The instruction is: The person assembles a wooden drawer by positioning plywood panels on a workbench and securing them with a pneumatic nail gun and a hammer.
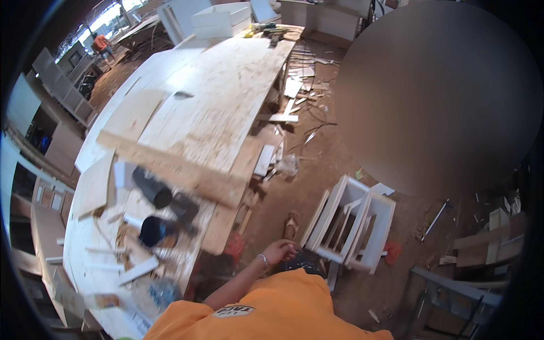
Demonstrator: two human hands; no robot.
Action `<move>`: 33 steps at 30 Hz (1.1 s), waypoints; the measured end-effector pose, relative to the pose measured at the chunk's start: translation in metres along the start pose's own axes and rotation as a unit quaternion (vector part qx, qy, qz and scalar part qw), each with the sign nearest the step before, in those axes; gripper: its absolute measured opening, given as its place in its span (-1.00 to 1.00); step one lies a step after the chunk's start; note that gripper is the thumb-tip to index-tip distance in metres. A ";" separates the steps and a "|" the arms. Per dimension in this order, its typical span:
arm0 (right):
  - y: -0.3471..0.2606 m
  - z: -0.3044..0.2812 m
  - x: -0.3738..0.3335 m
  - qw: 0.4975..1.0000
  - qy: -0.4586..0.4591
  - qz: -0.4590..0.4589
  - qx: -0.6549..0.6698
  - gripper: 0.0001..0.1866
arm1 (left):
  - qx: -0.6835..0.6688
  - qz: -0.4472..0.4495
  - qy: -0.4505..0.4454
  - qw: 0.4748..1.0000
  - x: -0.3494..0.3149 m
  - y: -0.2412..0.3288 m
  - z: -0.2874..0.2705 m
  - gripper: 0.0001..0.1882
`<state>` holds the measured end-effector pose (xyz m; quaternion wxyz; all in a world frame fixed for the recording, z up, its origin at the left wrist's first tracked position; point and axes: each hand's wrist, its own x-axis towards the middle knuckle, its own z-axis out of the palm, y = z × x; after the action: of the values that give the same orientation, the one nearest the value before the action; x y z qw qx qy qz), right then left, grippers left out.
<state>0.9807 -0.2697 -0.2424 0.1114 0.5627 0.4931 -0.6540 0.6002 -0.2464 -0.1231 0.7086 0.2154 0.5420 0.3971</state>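
My left hand (280,251), with a bracelet at its wrist, hangs in front of my orange shirt (272,303). Its fingers are curled, and no object shows in them. Just right of it, apart from the fingers, a pale wooden frame with slats and openings (367,226) stands on the floor. My foot in a sandal (291,225) shows beyond the hand. My right hand is not in view.
A long plywood-topped workbench (221,90) fills the left, bearing a plank (170,167), dark rounded objects (152,188) and wood offcuts (139,270). Scraps litter the brown floor (317,153). A grey metal frame (453,289) stands lower right. A person (102,45) is far left.
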 end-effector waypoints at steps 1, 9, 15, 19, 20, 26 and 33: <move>-0.024 -0.018 0.014 1.000 -0.017 0.003 -0.002 -0.46 | -0.027 0.000 0.053 0.998 0.028 0.043 -0.002 -0.67; -0.280 -0.230 0.132 0.985 -0.161 0.053 0.026 -0.49 | 0.126 0.166 0.224 0.952 0.174 0.334 -0.081 -0.72; -0.578 -0.371 0.220 0.957 0.016 -0.203 0.206 -0.67 | 0.175 0.196 0.402 0.877 0.283 0.444 -0.168 -0.71; -0.726 -0.403 0.269 0.940 0.018 -0.299 0.161 -0.64 | 0.146 0.269 0.549 0.777 0.365 0.512 -0.212 -0.76; -0.760 -0.405 0.281 0.941 0.015 -0.312 0.129 -0.64 | 0.140 0.283 0.579 0.752 0.383 0.539 -0.222 -0.76; -0.914 -0.439 0.342 0.927 0.006 -0.306 -0.217 -0.57 | 0.304 0.249 0.621 0.678 0.540 0.643 -0.339 -0.47; -1.243 -0.451 0.412 0.772 0.121 -0.537 -0.317 -0.59 | 0.454 0.046 0.580 0.675 0.616 0.779 -0.426 -0.28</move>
<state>0.2510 0.8540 0.1086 -0.1469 0.2134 0.9040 -0.3400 0.0036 0.6521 -0.0540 0.0477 0.2625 0.9469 0.1794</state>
